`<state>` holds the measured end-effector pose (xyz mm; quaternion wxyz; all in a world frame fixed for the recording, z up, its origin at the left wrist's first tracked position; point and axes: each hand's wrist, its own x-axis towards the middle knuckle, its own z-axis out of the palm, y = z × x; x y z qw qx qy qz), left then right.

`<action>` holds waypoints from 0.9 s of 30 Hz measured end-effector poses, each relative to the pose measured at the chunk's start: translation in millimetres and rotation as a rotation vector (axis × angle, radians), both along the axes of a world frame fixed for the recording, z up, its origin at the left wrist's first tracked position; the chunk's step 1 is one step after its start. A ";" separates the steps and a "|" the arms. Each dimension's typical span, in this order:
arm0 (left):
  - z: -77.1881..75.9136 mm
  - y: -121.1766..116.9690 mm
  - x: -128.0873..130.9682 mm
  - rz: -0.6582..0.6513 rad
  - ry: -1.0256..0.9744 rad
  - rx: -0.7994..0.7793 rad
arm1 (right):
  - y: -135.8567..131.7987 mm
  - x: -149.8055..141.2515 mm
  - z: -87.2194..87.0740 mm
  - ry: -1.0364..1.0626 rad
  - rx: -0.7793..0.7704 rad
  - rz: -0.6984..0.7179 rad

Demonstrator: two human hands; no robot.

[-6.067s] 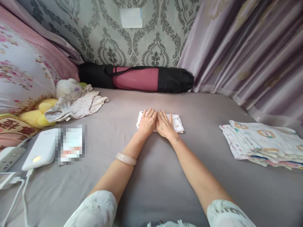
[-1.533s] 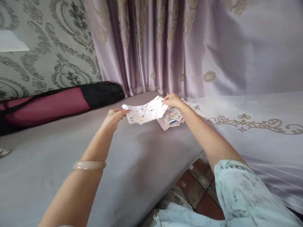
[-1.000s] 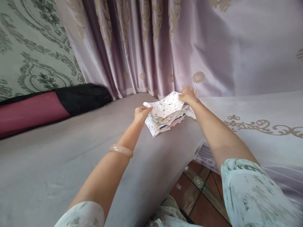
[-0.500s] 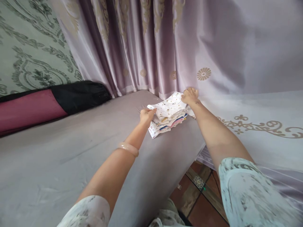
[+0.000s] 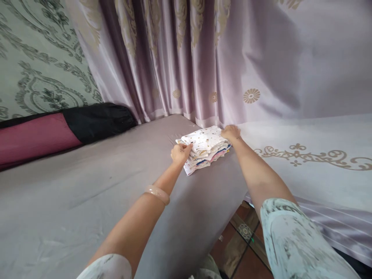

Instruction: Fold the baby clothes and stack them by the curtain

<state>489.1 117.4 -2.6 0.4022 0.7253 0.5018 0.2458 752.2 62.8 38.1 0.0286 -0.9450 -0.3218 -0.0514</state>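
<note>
A stack of folded cloths (image 5: 207, 157) lies near the corner of the grey-covered bed (image 5: 116, 182). On top is a white folded cloth (image 5: 203, 138) with small coloured prints; blue, pink and yellow edges show lower in the stack. My left hand (image 5: 180, 152) pinches the near left corner of the top cloth between thumb and fingers. My right hand (image 5: 231, 133) is closed on its far right edge, with the fingertips partly hidden. I cannot tell what kind of garment or cloth it is.
Behind the bed hang mauve curtains (image 5: 203, 77) with gold patterns. A long black and dark pink bag (image 5: 99, 123) lies along the patterned wall (image 5: 49, 66) at left. Tiled floor (image 5: 247, 248) shows below the bed's right edge.
Both hands have come down, laying the top cloth flatter on the stack. Its raised right side is now lower. Both hands still grip it.
</note>
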 end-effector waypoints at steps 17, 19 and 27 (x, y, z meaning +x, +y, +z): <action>-8.8 -21.5 -5.2 -0.278 0.245 0.371 | 19.7 -51.8 -10.1 0.273 -0.038 0.253; -9.9 -19.9 -4.4 -0.277 0.234 0.357 | 19.0 -50.3 -10.1 0.258 -0.040 0.263; -12.7 -9.7 -48.5 -0.268 0.138 0.278 | 16.3 -75.1 6.0 0.211 0.009 0.249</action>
